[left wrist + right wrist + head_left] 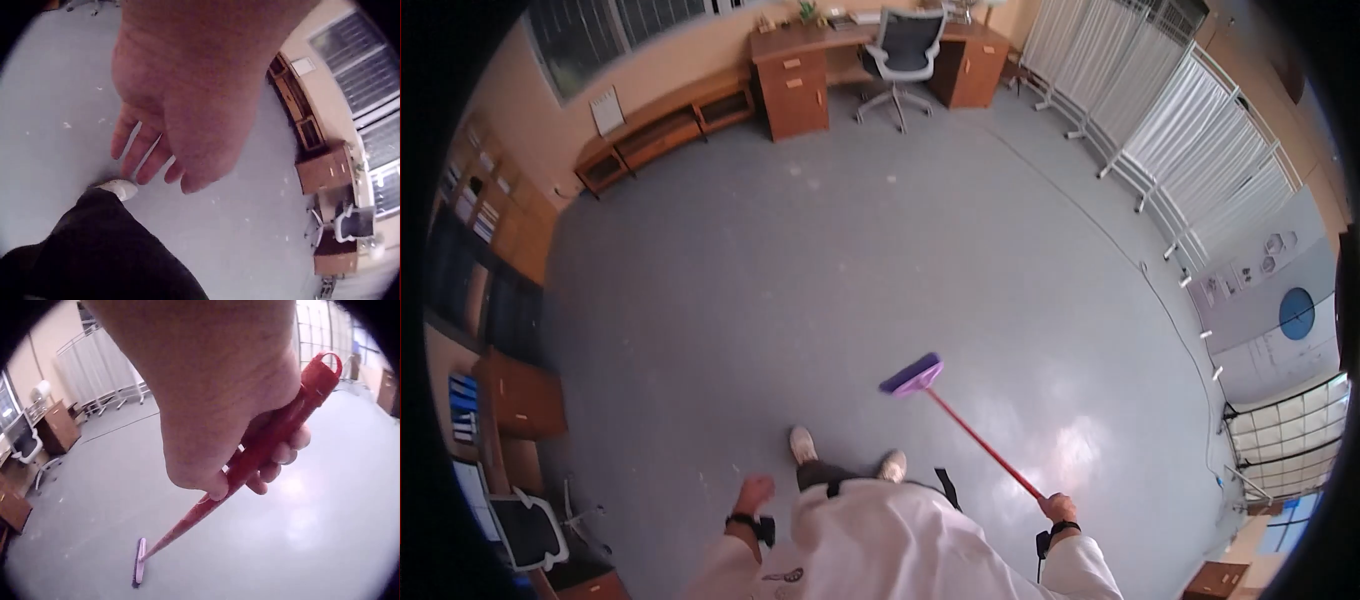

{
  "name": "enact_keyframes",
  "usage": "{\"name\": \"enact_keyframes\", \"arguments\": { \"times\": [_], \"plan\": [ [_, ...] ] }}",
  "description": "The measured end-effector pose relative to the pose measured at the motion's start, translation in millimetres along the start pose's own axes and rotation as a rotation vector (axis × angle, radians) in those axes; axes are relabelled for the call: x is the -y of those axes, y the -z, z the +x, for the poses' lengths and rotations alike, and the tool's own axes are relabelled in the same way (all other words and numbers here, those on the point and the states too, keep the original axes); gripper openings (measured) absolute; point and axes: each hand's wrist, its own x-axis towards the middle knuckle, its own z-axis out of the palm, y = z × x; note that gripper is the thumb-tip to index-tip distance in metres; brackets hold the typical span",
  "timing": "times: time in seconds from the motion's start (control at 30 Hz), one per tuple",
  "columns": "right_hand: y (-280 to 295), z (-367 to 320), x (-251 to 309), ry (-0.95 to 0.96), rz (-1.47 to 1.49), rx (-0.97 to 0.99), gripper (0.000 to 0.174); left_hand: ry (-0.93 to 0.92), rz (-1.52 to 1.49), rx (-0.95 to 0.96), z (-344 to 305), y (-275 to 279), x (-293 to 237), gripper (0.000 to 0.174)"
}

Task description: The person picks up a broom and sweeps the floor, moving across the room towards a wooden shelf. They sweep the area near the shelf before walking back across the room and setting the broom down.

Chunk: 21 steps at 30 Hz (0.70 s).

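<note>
My right hand [1060, 508] grips a broom [985, 445] near the top of its red handle. In the right wrist view the fingers of the right hand [231, 419] curl round the handle [250, 464], whose capped end with a hanging loop sticks out past the hand. The purple broom head [914, 375] is down at the grey floor, ahead of the feet. Off to the left side of the body, my left hand [752, 494] holds nothing. Its fingers hang loose and slightly spread in the left wrist view, where the left hand [181, 125] is above the floor.
A wooden desk [793, 95] and an office chair [900, 62] stand at the far wall. White folding screens [1200, 140] line the right side, with a cable [1090, 208] along the floor. At the left are cabinets [518, 395] and another chair [525, 530].
</note>
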Motion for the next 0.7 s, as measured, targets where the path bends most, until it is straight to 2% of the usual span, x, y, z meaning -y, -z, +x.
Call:
{"name": "enact_keyframes", "arguments": {
  "times": [0.03,0.07,0.13,0.17,0.3,0.4,0.47,0.53,0.6,0.67,0.7],
  "plan": [
    [-11.0,5.7,-33.6,-0.014,0.047,0.021,0.056,-0.031,0.092,-0.015,-12.9,-18.3,-34.2,0.023],
    [-20.2,-0.2,-56.9,-0.002,0.007,-0.119,0.056,-0.06,0.14,0.001,-10.3,-31.3,-47.8,0.024],
    [-29.5,-6.6,-78.6,-0.083,-0.104,-0.258,0.053,-0.183,0.305,0.059,1.9,-42.0,-59.2,0.024],
    [-21.7,-17.6,-77.9,-0.108,-0.066,-0.227,0.052,-0.245,0.373,0.071,4.7,-45.0,-62.8,0.024],
    [-11.8,-43.1,-71.1,-0.141,0.034,-0.174,0.048,-0.23,0.353,0.017,-35.9,-61.3,-118.1,0.024],
    [-7.9,-33.5,-64.0,-0.115,0.133,-0.135,0.051,-0.177,0.327,0.027,-35.0,-56.3,-112.1,0.023],
    [-2.2,-12.6,-35.1,-0.039,0.206,-0.048,0.053,-0.122,0.347,0.046,-30.9,-42.8,-89.2,0.022],
    [6.3,11.8,16.9,0.117,0.297,-0.034,0.05,0.172,0.226,0.022,-25.3,-35.2,-75.6,0.02],
    [21.5,36.0,91.0,0.281,0.326,-0.072,0.046,0.239,0.305,0.03,-22.2,-37.8,-83.7,0.019],
    [47.8,51.8,180.4,0.289,0.234,-0.023,0.038,0.316,0.343,0.008,-28.5,-45.6,-96.1,0.019],
    [50.0,68.3,217.5,0.388,0.18,-0.034,0.036,0.316,0.325,0.041,-24.2,-51.1,-114.9,0.019]
  ]
}}
